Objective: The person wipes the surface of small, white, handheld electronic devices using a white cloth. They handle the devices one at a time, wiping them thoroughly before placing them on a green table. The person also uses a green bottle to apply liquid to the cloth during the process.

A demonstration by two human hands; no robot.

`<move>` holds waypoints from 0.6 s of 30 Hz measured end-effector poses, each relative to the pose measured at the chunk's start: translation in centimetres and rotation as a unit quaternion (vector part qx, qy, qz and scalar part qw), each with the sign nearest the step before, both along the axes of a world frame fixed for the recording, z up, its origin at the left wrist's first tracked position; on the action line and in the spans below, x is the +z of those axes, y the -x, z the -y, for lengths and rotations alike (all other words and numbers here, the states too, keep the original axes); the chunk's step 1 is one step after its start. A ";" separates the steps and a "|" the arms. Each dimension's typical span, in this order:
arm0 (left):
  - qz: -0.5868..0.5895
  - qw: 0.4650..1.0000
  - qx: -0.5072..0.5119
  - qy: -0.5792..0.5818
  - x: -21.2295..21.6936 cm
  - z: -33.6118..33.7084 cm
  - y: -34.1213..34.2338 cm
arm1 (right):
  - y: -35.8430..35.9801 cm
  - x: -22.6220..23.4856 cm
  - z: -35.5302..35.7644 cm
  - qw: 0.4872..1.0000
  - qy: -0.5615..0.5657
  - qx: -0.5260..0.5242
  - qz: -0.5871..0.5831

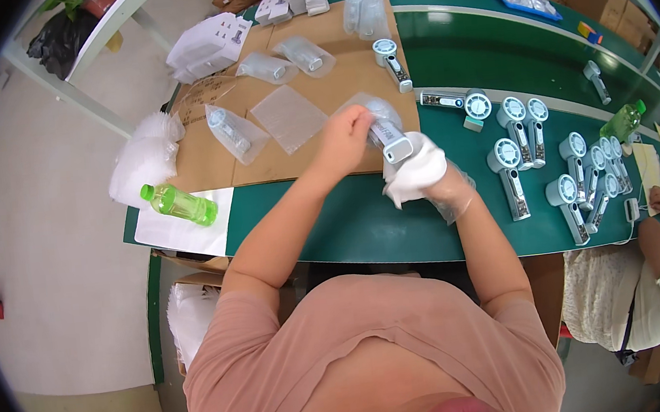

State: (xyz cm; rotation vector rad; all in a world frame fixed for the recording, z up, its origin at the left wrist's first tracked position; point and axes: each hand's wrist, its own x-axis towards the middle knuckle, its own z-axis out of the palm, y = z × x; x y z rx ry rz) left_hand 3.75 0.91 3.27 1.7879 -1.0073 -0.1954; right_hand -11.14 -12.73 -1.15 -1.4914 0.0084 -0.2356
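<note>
A handheld fan [391, 143], its head inside or behind clear plastic, is held over the table's front edge with its handle end toward me. My left hand [345, 137] is closed on its upper part. A bunched white cloth [417, 170] is gripped in my right hand [449, 184] and lies against the handle; the cloth hides most of those fingers. Clear plastic film [460, 200] hangs around my right wrist. Left of my left hand lie a flat clear bag [288, 119] and a bagged fan [235, 132]. An unbagged fan [393, 65] rests just beyond.
Several loose fans [510, 177] lie on the green table [460, 233] at right. More bagged fans [305, 55] and white boxes [207, 44] sit on or beside the cardboard sheet [206, 158]. A green bottle [180, 204] lies at left, near stacked white bags [146, 156]. A co-worker's hand [657, 198] is far right.
</note>
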 end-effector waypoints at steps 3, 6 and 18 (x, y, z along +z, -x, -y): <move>-0.138 0.988 -0.051 -0.045 3.0 -1.6 0.8 | 0.8 2.7 -1.1 0.969 0.230 -0.082 0.026; -0.136 0.984 -0.068 -0.092 4.8 -3.2 0.8 | 1.6 5.3 -1.9 0.941 0.301 -0.093 0.121; -0.092 0.991 -0.062 -0.078 8.8 -0.7 -2.6 | 1.9 4.5 -0.7 0.966 -0.047 -0.170 0.188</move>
